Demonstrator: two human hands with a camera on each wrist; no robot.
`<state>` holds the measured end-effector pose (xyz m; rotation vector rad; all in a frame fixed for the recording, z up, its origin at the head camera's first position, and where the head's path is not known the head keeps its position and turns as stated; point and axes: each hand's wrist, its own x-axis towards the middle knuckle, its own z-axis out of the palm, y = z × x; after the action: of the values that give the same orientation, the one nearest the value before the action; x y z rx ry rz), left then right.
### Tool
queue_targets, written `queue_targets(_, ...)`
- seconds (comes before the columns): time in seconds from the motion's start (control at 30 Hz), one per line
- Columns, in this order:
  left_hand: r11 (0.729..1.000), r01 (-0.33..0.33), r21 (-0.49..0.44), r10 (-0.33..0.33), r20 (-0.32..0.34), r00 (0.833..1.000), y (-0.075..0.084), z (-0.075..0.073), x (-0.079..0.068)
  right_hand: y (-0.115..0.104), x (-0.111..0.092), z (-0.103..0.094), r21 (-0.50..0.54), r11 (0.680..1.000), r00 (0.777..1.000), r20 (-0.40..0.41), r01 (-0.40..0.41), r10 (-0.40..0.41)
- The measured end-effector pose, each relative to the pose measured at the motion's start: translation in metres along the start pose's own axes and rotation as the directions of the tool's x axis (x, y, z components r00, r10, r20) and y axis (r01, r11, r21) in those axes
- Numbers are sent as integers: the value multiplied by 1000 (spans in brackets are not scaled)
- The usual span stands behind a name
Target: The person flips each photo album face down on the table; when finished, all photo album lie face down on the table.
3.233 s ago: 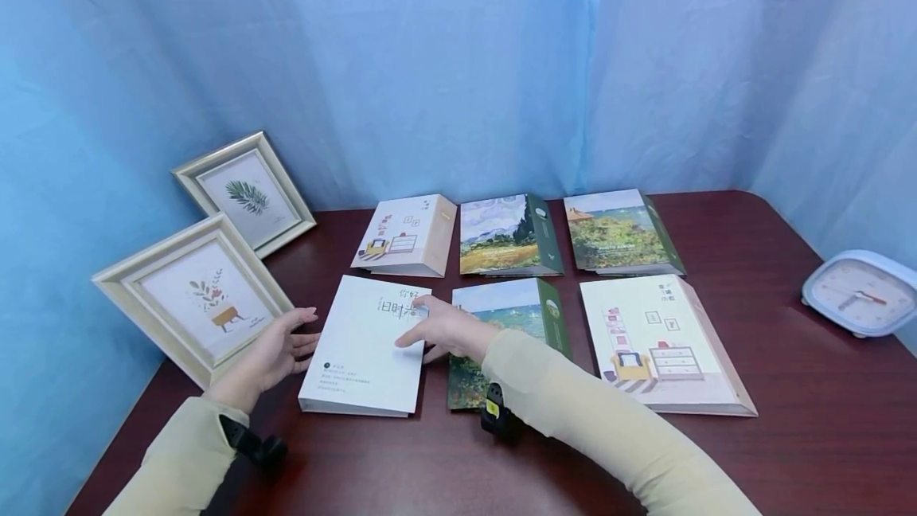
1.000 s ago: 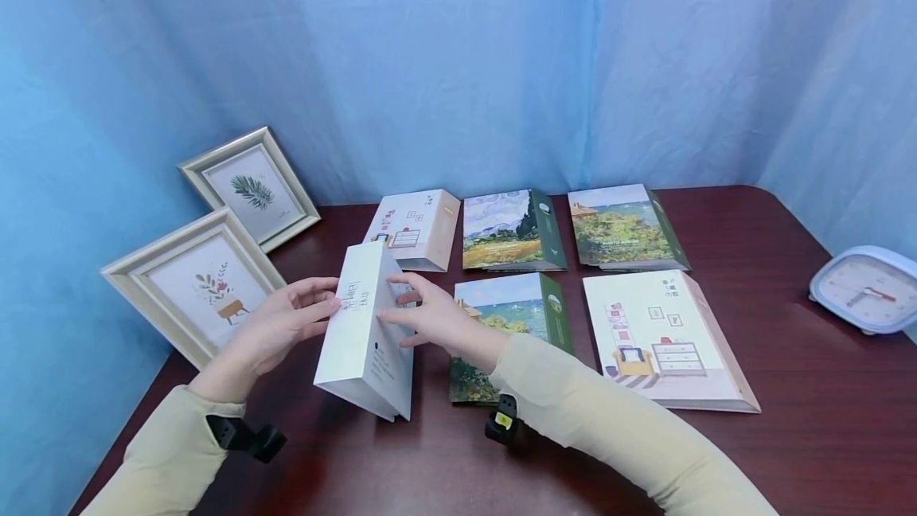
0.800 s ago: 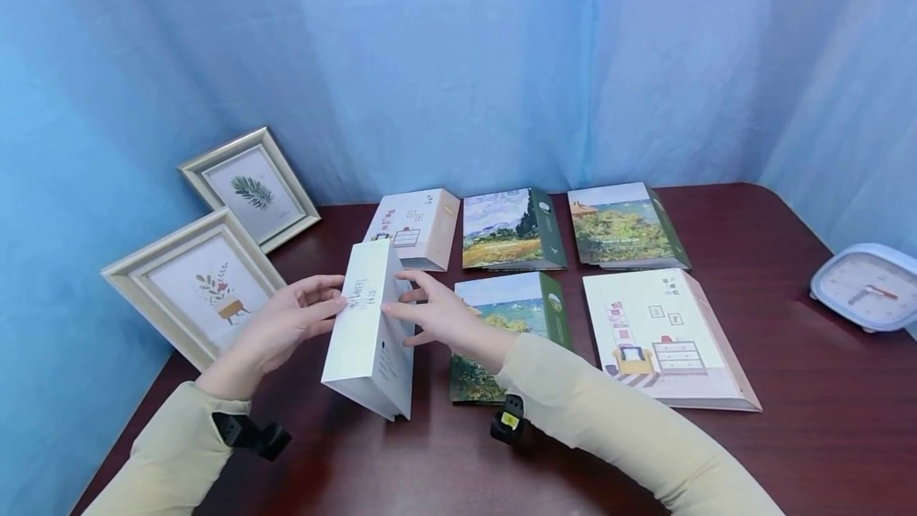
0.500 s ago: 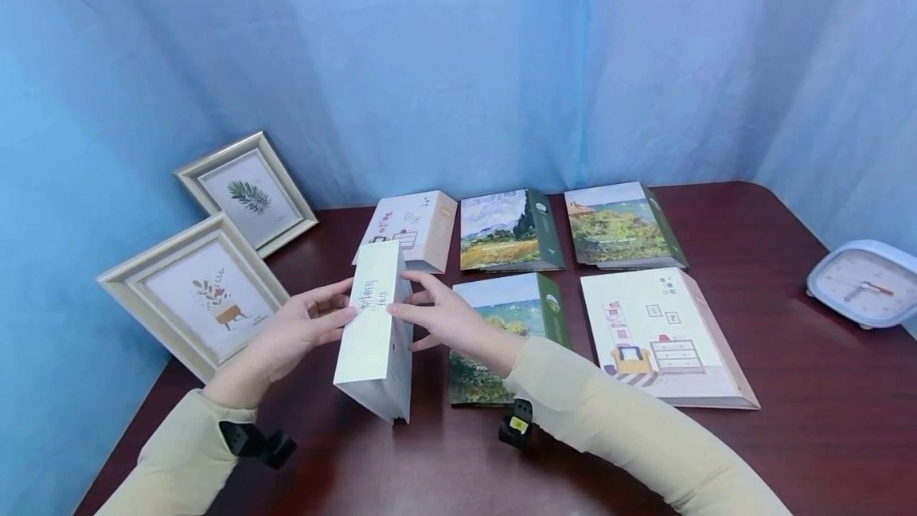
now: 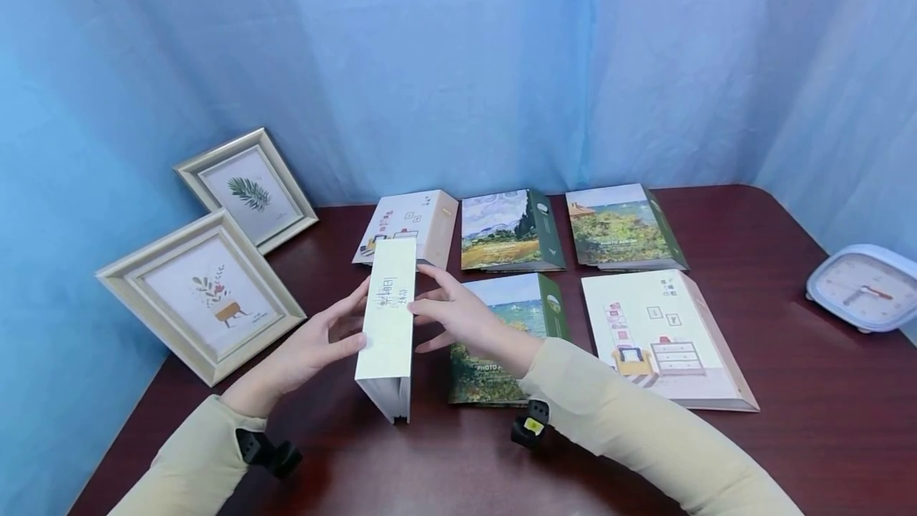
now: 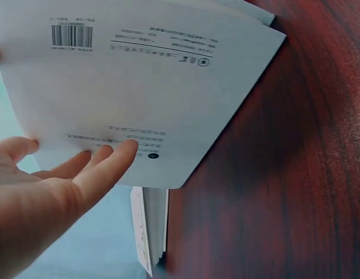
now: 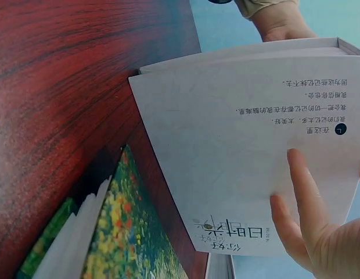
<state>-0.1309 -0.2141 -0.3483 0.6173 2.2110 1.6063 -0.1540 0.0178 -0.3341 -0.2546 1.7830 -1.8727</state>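
Observation:
A thick white photo album point(image 5: 387, 325) with dark lettering stands on edge, spine up, its lower edges at the table. On its left, my left hand point(image 5: 315, 349) has its extended fingers point(image 6: 113, 165) at the back cover, which bears a barcode point(image 6: 72, 36). From the other side, my right hand point(image 5: 469, 321) touches the front cover with spread fingers point(image 7: 305, 192); its thumb is near the spine edge. The album is upright between both hands. Behind the right hand lies a green landscape album point(image 5: 501, 381), partly covered by the hand and forearm.
Further albums lie flat: a cream one point(image 5: 404, 221), a wheat-field one point(image 5: 501, 229) and a seaside one point(image 5: 619, 229) behind, a large cream one point(image 5: 659, 341) right. Two picture frames point(image 5: 215, 301) lean at left. A clock point(image 5: 863, 289) stands far right on the dark table point(image 5: 458, 468).
The white album, flat at first, has been tipped up onto its edge with the spine upward. Over the last second both hands and the album shifted right and the album became more upright.

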Motion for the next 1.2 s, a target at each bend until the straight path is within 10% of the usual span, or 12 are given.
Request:
queue_targets(0.5,981,-127,-146,148,142,979,-10,9,-2,0,-8,-4,21,1000,1000,25,1,-1)
queue_targets(1.2,975,-166,-151,175,51,983,-10,24,-11,-4,-21,-2,-11,1000,999,35,10,-9)
